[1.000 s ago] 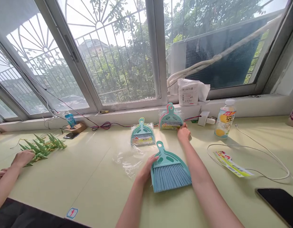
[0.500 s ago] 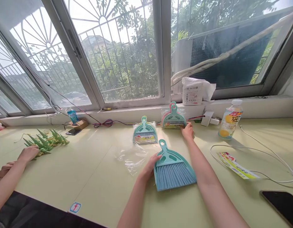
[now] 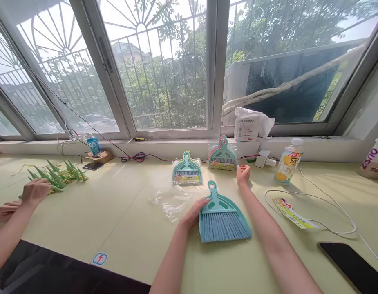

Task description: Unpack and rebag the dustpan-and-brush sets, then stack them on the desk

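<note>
A teal dustpan with a blue-bristled brush [image 3: 224,216] clipped into it lies on the table in front of me. My left hand [image 3: 195,212] grips its left edge, thumb on top and the other fingers hidden below. Farther back, my right hand [image 3: 243,175] is beside the lower right corner of a wrapped dustpan-and-brush set [image 3: 223,157], teal with pink behind it. Its fingers are loosely bent and apart with nothing between them; whether they still touch the wrapper is unclear. Left of that stands another wrapped set [image 3: 186,169], teal with yellow behind.
Crumpled clear plastic [image 3: 173,204] lies left of the dustpan. To the right are a drink bottle [image 3: 288,161], a printed label [image 3: 294,214], a white cable [image 3: 350,212], a phone [image 3: 351,261] and a cup [image 3: 374,159]. At left, another person's hand [image 3: 37,190] touches green spiky pieces [image 3: 58,175].
My right hand has drawn back slightly to the right from the wrapped set's corner. My left hand keeps its grip on the dustpan. The view has turned a little to the right.
</note>
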The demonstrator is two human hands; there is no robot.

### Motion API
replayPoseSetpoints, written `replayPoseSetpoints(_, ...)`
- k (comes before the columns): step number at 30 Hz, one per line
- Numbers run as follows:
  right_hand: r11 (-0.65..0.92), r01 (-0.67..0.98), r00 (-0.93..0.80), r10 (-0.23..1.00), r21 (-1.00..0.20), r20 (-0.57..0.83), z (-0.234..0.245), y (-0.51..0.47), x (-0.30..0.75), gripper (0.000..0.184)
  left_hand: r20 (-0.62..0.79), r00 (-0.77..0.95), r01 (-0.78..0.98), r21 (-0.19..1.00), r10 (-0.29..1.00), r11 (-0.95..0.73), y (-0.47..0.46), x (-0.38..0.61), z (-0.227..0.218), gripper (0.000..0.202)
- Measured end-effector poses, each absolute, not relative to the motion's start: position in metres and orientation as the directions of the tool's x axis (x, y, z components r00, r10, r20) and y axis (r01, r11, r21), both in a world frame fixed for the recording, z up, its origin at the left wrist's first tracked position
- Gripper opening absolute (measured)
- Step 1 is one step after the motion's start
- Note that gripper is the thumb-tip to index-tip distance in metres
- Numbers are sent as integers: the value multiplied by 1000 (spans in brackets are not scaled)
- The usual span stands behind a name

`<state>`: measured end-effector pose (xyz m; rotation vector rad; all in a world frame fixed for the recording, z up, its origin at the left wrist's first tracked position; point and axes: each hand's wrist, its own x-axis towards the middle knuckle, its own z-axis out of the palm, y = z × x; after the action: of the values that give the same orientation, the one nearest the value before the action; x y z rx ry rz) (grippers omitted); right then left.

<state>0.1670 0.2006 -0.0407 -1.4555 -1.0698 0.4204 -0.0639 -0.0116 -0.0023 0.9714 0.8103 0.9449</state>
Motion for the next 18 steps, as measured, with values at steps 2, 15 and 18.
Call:
replayPoseSetpoints(2,164,267,359,897,-950,256,-43,186,175,35,-133,375,-288,924,918,251,-11,-63,-2,39)
replayPoseSetpoints(15,362,840,-195,896,-404,399,12,-4,144,31,-235,388,-191,926,891,327,-9,-57,-6,51)
replayPoseSetpoints(18,265,913,-158,931,-309,330,11,-20,123,32,-177,426,-172,947,887,271,-14,-56,-7,51)
